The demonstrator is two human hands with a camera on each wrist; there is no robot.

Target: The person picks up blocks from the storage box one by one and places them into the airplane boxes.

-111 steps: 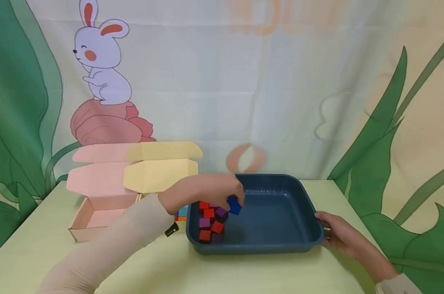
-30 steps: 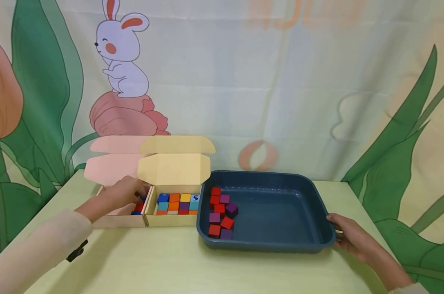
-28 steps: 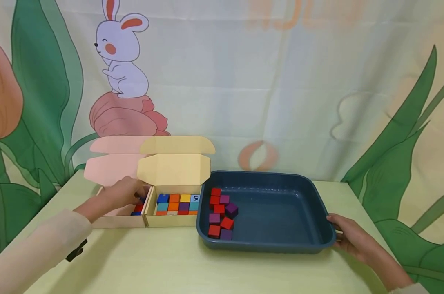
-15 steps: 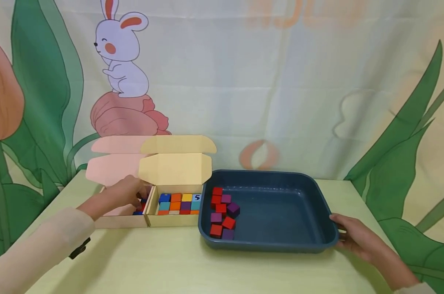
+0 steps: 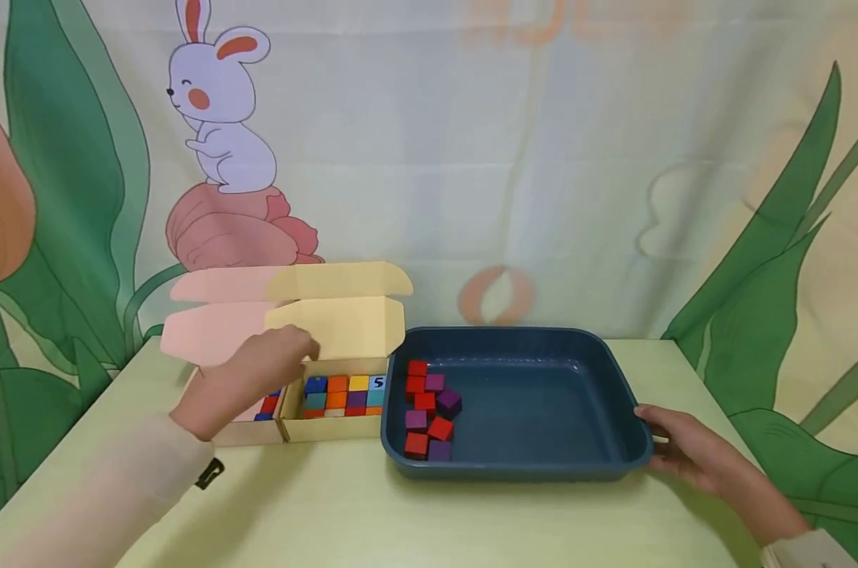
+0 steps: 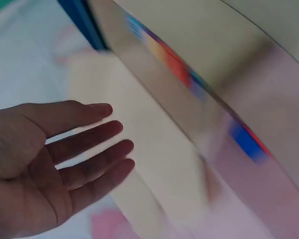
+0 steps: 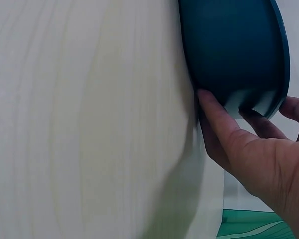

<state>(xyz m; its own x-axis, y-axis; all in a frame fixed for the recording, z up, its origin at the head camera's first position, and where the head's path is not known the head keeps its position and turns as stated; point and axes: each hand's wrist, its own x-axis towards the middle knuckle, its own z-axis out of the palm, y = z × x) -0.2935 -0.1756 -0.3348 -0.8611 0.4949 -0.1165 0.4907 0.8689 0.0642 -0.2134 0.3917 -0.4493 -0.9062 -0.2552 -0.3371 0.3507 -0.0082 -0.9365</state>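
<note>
My left hand (image 5: 254,375) hovers over the pink cardboard box (image 5: 254,432), its fingertips near the raised lid of the yellow box. In the left wrist view that hand (image 6: 45,164) has straight, spread fingers and holds nothing. A few red and blue cubes (image 5: 267,408) show inside the pink box; the forearm and hand hide the rest. My right hand (image 5: 691,454) grips the right end of a dark blue tray (image 5: 535,418), thumb at the rim and fingers against the outside wall below. Along the tray's left side lie several red and purple cubes (image 5: 425,404).
Right beside the pink box stands a yellow box (image 5: 336,430), lid up, with rows of coloured cubes (image 5: 337,400), one marked 5. Both boxes sit left of the tray on a pale table (image 5: 343,513). A printed curtain (image 5: 571,173) hangs behind.
Earlier my left hand held a blue cube over the tray, then reached into the pink box. It has now risen out and slightly right, fingers free. The right hand stays on the tray.
</note>
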